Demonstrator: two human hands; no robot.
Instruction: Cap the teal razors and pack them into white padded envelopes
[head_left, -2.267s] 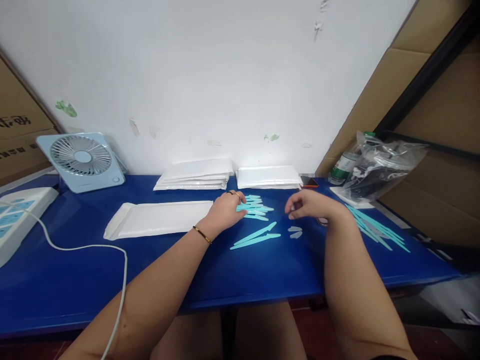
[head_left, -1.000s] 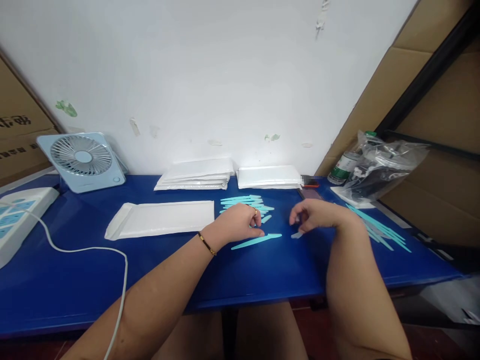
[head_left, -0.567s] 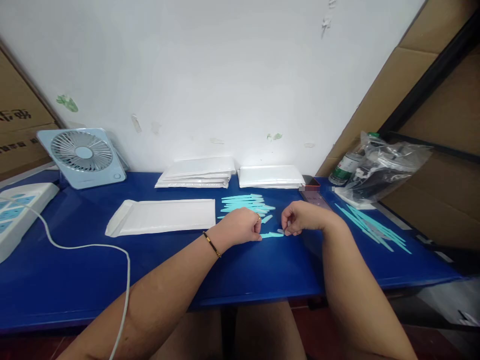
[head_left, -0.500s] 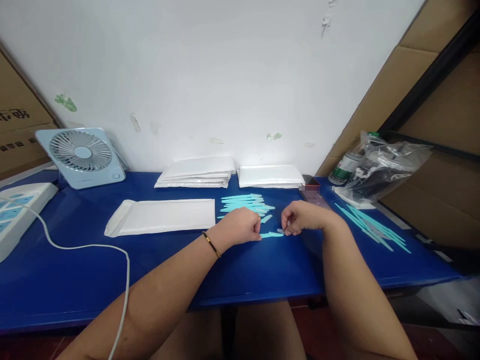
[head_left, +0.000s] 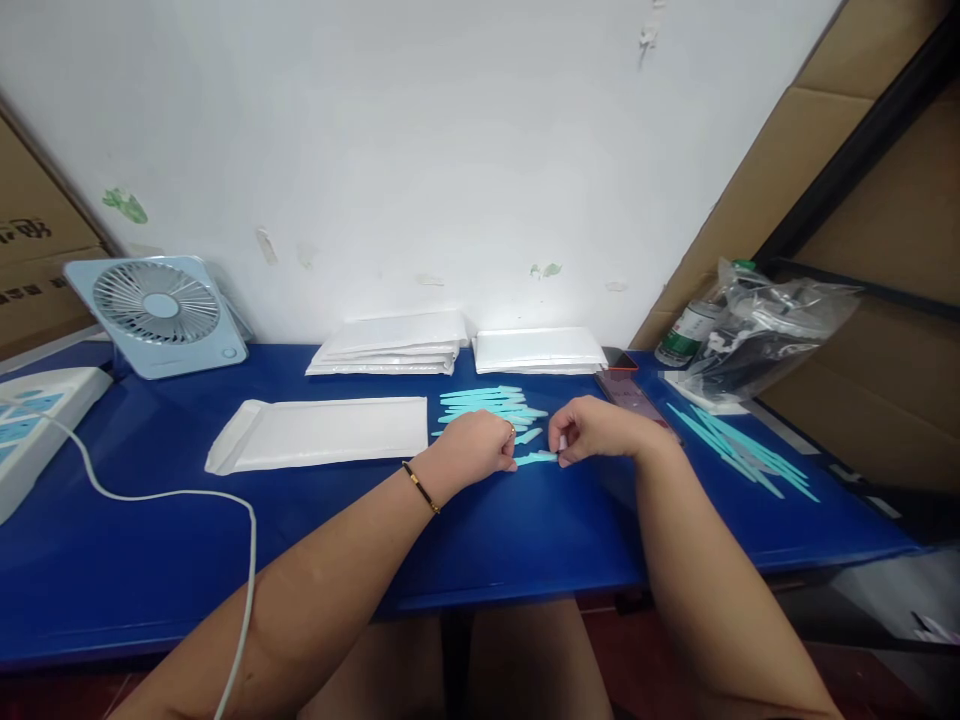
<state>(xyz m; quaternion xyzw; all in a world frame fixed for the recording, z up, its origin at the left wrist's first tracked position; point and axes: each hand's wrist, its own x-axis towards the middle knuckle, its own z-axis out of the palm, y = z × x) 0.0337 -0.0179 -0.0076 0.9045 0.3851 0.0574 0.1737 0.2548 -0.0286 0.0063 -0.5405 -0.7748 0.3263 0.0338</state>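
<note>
My left hand (head_left: 480, 447) is closed on one end of a turquoise eyebrow razor (head_left: 529, 459), holding it low over the blue table. My right hand (head_left: 589, 430) pinches a small translucent cap (head_left: 549, 455) at the blade end of that razor. The cap overlaps the blade; whether it is fully seated I cannot tell. Behind my left hand lies a pile of similar eyebrow razors (head_left: 484, 400), partly hidden by it. One loose razor (head_left: 529, 436) pokes out just beyond my fingers.
A white padded envelope (head_left: 330, 432) lies at left, with two stacks of envelopes (head_left: 390, 340) (head_left: 540, 350) by the wall. More razors (head_left: 739, 450) lie at right near a phone (head_left: 630, 393), a bottle (head_left: 686, 335) and a plastic bag (head_left: 765, 330). A fan (head_left: 157, 310) and white cable (head_left: 251, 560) are at left.
My right hand has moved left, bringing the small cap from beside the razor's tip onto its blade end. My left hand keeps its hold on the razor.
</note>
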